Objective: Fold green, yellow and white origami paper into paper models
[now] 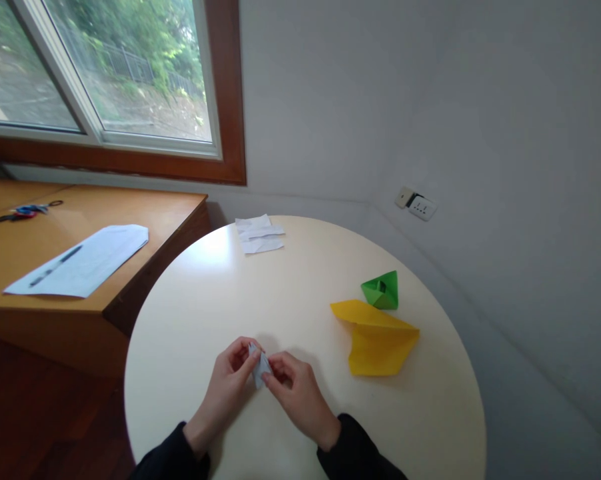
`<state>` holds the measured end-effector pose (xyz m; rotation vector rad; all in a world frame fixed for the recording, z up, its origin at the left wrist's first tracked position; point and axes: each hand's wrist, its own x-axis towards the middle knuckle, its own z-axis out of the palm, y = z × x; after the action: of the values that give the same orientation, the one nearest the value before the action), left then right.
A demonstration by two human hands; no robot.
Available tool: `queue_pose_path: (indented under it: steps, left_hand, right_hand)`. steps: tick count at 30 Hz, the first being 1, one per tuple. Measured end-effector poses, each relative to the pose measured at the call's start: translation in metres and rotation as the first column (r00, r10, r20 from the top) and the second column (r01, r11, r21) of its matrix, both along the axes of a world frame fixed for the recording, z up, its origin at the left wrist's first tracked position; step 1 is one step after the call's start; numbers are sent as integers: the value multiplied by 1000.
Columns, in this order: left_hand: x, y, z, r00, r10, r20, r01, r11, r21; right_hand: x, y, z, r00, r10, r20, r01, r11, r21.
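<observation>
Paper folded small and pale sat between both hands at six o'clock on the round table, its long axis running twelve-to-six; left hand and right hand pinched it equally close.

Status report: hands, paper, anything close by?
Left hand and right hand both pinch small grey folded paper. Over round table. Yellow fold to right, apart.

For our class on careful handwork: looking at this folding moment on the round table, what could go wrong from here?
1. The small grey folded paper is pinched between both hands, left hand and right hand; a hard grip might crease it crookedly or tear it.
2. The white paper scraps lie by the table's far edge and could slide off.
</observation>
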<state>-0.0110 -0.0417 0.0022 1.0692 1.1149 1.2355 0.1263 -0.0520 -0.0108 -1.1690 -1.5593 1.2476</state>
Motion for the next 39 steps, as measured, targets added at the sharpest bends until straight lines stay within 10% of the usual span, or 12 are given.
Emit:
queue_pose_path:
  steps: [39]
  left_hand:
    - [-1,6,-6,978,44,204,-26,996,-88]
  right_hand:
    - [-1,14,-1,999,-34,13,32,992,120]
